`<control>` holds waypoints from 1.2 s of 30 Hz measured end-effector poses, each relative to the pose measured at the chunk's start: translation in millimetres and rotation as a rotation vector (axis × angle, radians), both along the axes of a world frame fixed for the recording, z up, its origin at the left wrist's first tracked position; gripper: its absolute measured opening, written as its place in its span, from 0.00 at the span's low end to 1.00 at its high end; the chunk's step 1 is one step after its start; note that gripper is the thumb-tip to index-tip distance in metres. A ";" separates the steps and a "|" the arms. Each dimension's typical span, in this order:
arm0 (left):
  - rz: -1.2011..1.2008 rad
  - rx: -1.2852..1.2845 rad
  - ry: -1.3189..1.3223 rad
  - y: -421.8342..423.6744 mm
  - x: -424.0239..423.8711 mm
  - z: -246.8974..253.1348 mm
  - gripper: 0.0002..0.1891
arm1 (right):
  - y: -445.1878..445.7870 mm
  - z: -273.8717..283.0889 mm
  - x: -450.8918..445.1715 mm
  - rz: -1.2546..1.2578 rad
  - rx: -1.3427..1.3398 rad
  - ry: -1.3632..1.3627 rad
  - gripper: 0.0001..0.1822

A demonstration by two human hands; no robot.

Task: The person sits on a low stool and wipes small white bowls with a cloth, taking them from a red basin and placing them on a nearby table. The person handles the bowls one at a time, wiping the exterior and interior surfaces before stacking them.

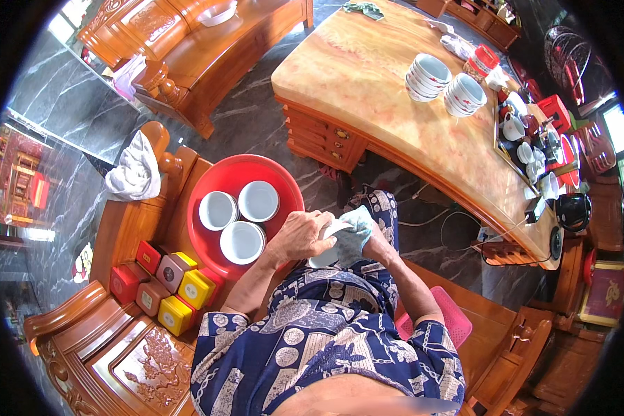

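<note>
Above my lap, my left hand point(302, 236) grips the rim of a white bowl point(323, 257), which is tilted on its side. My right hand point(378, 243) presses a light blue cloth point(358, 232) against the same bowl and partly covers it. Close by on the left, a red plastic basin point(200, 205) holds white bowls point(242, 243) in three groups, their openings facing up. More bowls with red floral decoration stand in two stacks on the stone-topped table: one stack point(426, 78) and, beside it, another stack point(465, 94).
Several red, brown and yellow boxes point(177, 291) sit on the wooden bench at left. A white towel point(135, 171) drapes over the armrest. Behind my right arm is a pink plastic basket point(452, 317). A tea tray point(515, 161) with cups crowds the right end of the table point(353, 78).
</note>
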State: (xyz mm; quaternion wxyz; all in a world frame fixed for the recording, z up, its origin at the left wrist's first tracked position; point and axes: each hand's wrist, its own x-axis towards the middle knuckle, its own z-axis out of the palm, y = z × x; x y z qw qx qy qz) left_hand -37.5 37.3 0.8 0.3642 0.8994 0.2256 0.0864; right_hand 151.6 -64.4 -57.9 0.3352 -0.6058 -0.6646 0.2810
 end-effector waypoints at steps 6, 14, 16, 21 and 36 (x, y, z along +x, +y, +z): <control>0.139 -0.250 -0.147 6.7 -1.4 3.7 0.33 | 9.5 3.3 -6.0 0.021 -0.146 0.104 0.12; 0.263 -0.319 -0.604 7.6 13.9 -3.9 0.45 | 18.8 -19.0 -33.2 -0.383 -0.139 1.107 0.14; 0.302 -0.204 -0.683 -1.7 22.6 -0.8 0.44 | 23.9 -14.0 -41.8 -0.396 -0.126 1.278 0.15; 0.368 -0.001 -0.753 -6.0 37.2 -12.6 0.37 | 27.0 8.7 -60.2 -0.300 -0.095 1.672 0.18; 0.167 0.045 -0.285 -7.4 5.9 3.7 0.30 | 8.2 -3.1 8.8 -0.040 -0.063 0.280 0.12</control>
